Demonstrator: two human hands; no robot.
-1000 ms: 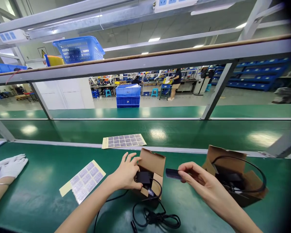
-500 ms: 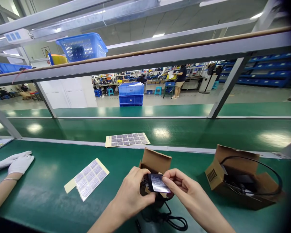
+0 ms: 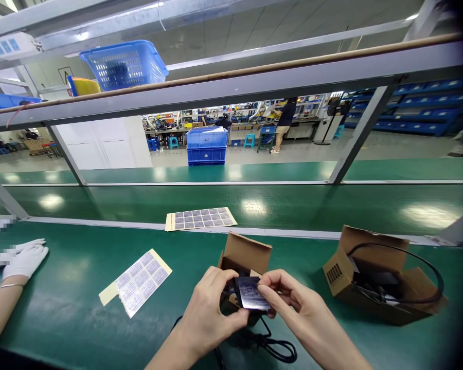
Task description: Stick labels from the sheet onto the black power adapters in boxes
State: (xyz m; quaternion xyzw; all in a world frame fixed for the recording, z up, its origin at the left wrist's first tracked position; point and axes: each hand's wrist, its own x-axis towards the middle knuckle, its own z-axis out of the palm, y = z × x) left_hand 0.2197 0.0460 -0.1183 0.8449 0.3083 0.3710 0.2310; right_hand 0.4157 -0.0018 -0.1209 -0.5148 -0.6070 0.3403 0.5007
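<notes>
My left hand (image 3: pixel 212 313) grips a small black device (image 3: pixel 238 290) by its left end, thumb below and fingers above. Across its face lies a silvery label (image 3: pixel 252 294), its right edge pinched between the thumb and fingers of my right hand (image 3: pixel 293 303). Directly behind the hands stands an open brown box (image 3: pixel 249 252), its lid flap raised. A coiled black cable (image 3: pixel 280 349) hangs or lies below the device. To the left, a partly used label sheet (image 3: pixel 141 280) rests on the green table (image 3: pixel 77 318).
A second open box (image 3: pixel 386 288) with a black cable looping over it stands at the right. Another label sheet (image 3: pixel 200 219) lies across the table's back ledge. Another person's white-gloved hands (image 3: pixel 25 262) rest at the far left. A blue basket (image 3: pixel 125 67) sits on the overhead shelf.
The view has shifted slightly. The label now lies flatter over the device, with my right hand still at its edge. More black cable shows beside my left wrist.
</notes>
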